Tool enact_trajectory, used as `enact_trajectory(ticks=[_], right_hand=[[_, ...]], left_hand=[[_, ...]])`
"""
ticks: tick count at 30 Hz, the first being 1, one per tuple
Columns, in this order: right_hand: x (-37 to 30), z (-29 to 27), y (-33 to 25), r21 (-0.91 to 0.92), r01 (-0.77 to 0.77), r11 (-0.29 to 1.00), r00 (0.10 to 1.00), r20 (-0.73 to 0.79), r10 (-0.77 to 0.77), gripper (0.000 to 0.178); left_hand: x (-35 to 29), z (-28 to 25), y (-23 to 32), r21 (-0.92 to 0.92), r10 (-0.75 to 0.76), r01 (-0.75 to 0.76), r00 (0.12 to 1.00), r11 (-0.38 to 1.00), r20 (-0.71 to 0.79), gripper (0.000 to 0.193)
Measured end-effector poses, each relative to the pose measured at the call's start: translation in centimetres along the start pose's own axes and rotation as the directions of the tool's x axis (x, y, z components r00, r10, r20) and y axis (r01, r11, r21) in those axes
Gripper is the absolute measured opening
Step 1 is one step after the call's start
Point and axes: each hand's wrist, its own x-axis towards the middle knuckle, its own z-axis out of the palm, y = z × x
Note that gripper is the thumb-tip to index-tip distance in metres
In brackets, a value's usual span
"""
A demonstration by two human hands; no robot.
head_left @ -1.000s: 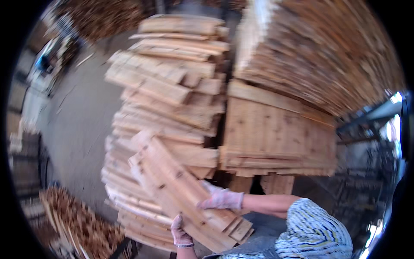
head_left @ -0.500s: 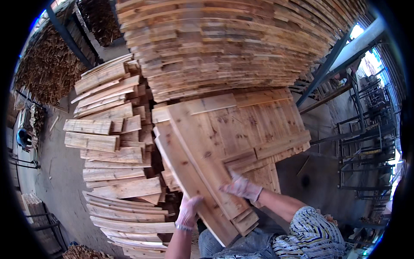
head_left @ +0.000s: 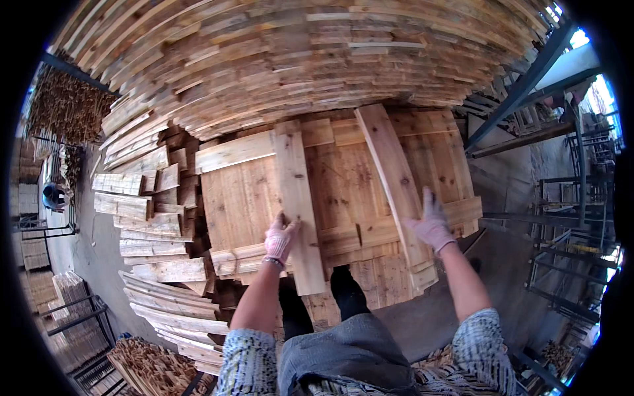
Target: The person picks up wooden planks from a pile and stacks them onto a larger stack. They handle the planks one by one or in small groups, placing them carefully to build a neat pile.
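My left hand (head_left: pixel 281 239), in a pale knitted glove, is closed at the left edge of a wooden plank (head_left: pixel 300 204). That plank lies nearly lengthwise to me, across a low stack of boards (head_left: pixel 343 178). My right hand (head_left: pixel 432 223), gloved too, rests at the right edge of a second, slanting plank (head_left: pixel 389 168). Its fingers stretch out and its thumb touches the wood. Below the near end of this plank, more board ends (head_left: pixel 424 276) show. The undersides of both planks are hidden.
A tall wall of stacked timber (head_left: pixel 297 59) rises just beyond the boards. Loose short boards (head_left: pixel 148 224) are piled to the left. Metal racks (head_left: pixel 561 231) stand at the right, and a blue-grey post (head_left: pixel 522 86) slants at the far right. A person (head_left: pixel 53 197) is far left.
The planks, earlier lying together at a slant between my hands, are now apart, one left and one right. My hands have spread, and my view has shifted.
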Motion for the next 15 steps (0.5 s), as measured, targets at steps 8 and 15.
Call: enact_trajectory(ticks=[8, 15], right_hand=[[1.7, 3.0, -3.4, -0.06, -0.105, 0.993, 0.976, -0.198, 0.091, 0.103], [-2.1, 3.1, -5.9, 0.18, 0.115, 0.977, 0.961, -0.271, -0.063, 0.096]], left_hand=[[-4.1, 6.6, 8.9, 0.622, -0.038, 0.174, 0.973, 0.763, -0.226, 0.126], [0.1, -0.9, 3.7, 0.269, 0.314, -0.24, 0.906, 0.933, -0.282, 0.112]])
